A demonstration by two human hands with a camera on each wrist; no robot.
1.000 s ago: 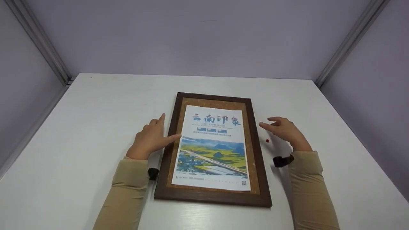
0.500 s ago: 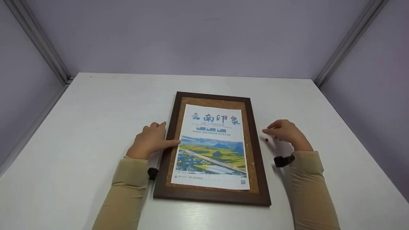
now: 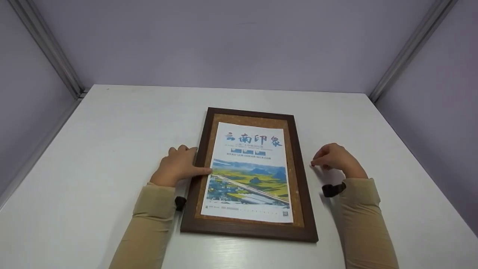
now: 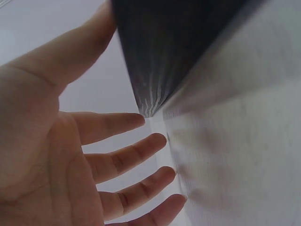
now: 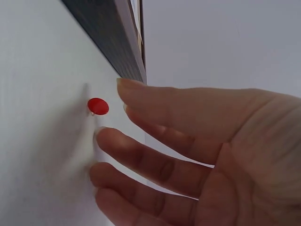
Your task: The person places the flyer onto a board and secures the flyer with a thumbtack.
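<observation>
A brown wooden frame with a cork board point(image 3: 295, 194) lies on the white table. On its cork rests a printed paper poster point(image 3: 250, 175) with a landscape and large characters. My left hand point(image 3: 175, 164) lies at the frame's left side, thumb across the wood to the poster's left edge, other fingers spread beside the frame. By the right side, my right hand point(image 3: 336, 160) hovers with bent fingers, thumb and index fingertips close together. Just beyond those fingertips, a red thumbtack point(image 5: 98, 106) lies on the table, untouched in the right wrist view; in the head view the fingers mostly hide it.
The white table point(image 3: 112, 149) reaches back to a pale wall point(image 3: 239, 48). Side walls with metal corner posts point(image 3: 410, 48) close in the left and right. A dark wrist camera point(image 3: 332, 189) sits at each cuff, the left one close to the frame's edge.
My right hand has come down slightly towards the thumbtack, its thumb and index finger drawing together. My left thumb has slid down along the poster's edge, and its index finger has lowered.
</observation>
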